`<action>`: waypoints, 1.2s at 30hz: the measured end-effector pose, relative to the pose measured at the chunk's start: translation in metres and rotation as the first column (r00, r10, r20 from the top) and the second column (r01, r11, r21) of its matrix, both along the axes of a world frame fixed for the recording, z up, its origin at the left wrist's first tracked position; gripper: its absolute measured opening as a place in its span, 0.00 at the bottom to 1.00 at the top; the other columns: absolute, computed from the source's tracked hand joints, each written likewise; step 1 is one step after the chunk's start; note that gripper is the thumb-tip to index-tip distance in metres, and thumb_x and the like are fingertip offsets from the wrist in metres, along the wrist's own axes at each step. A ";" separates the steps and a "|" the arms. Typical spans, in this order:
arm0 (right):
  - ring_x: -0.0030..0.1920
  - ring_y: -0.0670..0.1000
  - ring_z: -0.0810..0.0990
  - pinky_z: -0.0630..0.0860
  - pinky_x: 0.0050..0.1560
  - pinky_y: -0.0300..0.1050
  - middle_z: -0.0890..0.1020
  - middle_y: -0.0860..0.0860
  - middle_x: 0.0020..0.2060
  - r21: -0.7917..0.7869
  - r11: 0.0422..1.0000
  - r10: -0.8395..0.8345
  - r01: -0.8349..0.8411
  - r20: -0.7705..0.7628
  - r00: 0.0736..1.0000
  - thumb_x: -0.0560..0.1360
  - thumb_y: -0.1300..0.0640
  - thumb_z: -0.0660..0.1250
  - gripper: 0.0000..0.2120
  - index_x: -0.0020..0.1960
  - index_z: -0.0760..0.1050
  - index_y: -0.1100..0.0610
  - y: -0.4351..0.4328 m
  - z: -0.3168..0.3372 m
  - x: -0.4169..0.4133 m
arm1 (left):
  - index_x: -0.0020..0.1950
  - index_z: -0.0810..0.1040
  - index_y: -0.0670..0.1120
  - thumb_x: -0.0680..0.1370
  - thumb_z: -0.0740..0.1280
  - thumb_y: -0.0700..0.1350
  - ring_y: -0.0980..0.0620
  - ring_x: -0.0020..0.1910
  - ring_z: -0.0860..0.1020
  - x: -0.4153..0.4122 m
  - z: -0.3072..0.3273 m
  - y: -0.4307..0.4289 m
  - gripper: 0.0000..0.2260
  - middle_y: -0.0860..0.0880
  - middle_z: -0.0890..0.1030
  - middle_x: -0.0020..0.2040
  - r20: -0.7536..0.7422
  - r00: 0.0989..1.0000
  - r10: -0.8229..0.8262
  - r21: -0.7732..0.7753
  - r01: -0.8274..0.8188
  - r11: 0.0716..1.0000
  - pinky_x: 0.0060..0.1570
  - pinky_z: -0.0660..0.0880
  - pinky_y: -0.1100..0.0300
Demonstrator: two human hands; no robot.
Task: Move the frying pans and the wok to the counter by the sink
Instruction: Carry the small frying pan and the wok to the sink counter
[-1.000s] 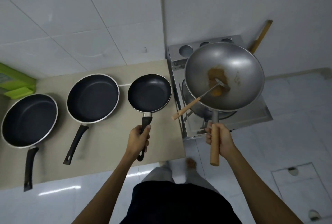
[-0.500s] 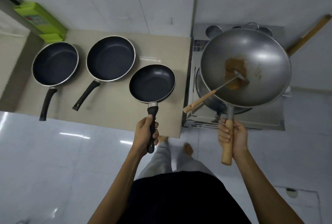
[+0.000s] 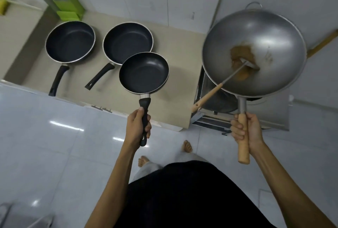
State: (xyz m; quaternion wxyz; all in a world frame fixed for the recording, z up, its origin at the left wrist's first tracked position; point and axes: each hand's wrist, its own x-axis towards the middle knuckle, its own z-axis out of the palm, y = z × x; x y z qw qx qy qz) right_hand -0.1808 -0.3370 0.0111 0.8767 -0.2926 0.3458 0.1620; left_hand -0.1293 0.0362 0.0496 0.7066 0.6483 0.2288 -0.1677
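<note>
Clearly mid-carry, the small black non-stick frying pan (image 3: 144,73) and big steel wok (image 3: 254,52) are airborne, left hand (image 3: 137,127) and right hand (image 3: 246,130) fisted round their handles; next, level transport sinkward, though no sink shows.

Both arms extended forward; left hand (image 3: 137,129), right hand (image 3: 246,130) fisted around handles
</note>
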 end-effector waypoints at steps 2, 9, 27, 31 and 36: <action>0.17 0.44 0.66 0.64 0.14 0.35 0.68 0.47 0.24 0.013 0.999 0.032 -0.033 0.025 0.999 0.80 0.45 0.51 0.19 0.42 0.72 0.56 0.023 0.013 0.000 | 0.50 0.73 0.40 0.86 0.57 0.48 0.54 0.21 0.67 -0.009 -0.001 0.025 0.13 0.48 0.75 0.35 0.019 0.999 0.029 -0.008 -0.029 1.000 0.18 0.67 0.63; 0.16 0.43 0.65 0.62 0.13 0.34 0.67 0.47 0.23 0.015 0.992 0.126 -0.127 0.028 0.992 0.80 0.46 0.49 0.19 0.42 0.70 0.57 0.153 0.039 0.000 | 0.48 0.72 0.41 0.85 0.56 0.50 0.53 0.21 0.67 -0.036 0.002 0.159 0.14 0.50 0.76 0.33 0.084 0.988 0.126 -0.016 -0.125 0.992 0.18 0.66 0.62; 0.17 0.43 0.54 0.59 0.11 0.34 0.66 0.48 0.22 -0.002 0.916 0.401 -0.401 0.018 0.916 0.72 0.48 0.58 0.12 0.42 0.68 0.58 0.508 0.057 0.047 | 0.47 0.72 0.43 0.84 0.57 0.51 0.52 0.22 0.69 -0.052 0.022 0.510 0.13 0.49 0.75 0.34 0.210 0.884 0.418 0.076 -0.441 0.894 0.20 0.69 0.59; 0.17 0.44 0.54 0.59 0.11 0.34 0.66 0.48 0.22 0.001 0.880 0.475 -0.475 0.005 0.880 0.76 0.48 0.55 0.13 0.42 0.67 0.58 0.577 0.049 0.091 | 0.44 0.72 0.43 0.83 0.57 0.51 0.52 0.22 0.69 -0.031 0.013 0.579 0.14 0.47 0.75 0.35 0.197 0.851 0.486 0.103 -0.511 0.854 0.20 0.69 0.59; 0.14 0.44 0.63 0.60 0.11 0.35 0.66 0.49 0.22 0.001 0.850 0.527 -0.527 -0.021 0.850 0.79 0.48 0.52 0.16 0.41 0.67 0.58 0.678 0.038 0.163 | 0.45 0.73 0.42 0.83 0.58 0.52 0.52 0.23 0.70 0.012 0.002 0.676 0.15 0.47 0.76 0.35 0.175 0.816 0.551 0.120 -0.573 0.810 0.19 0.69 0.59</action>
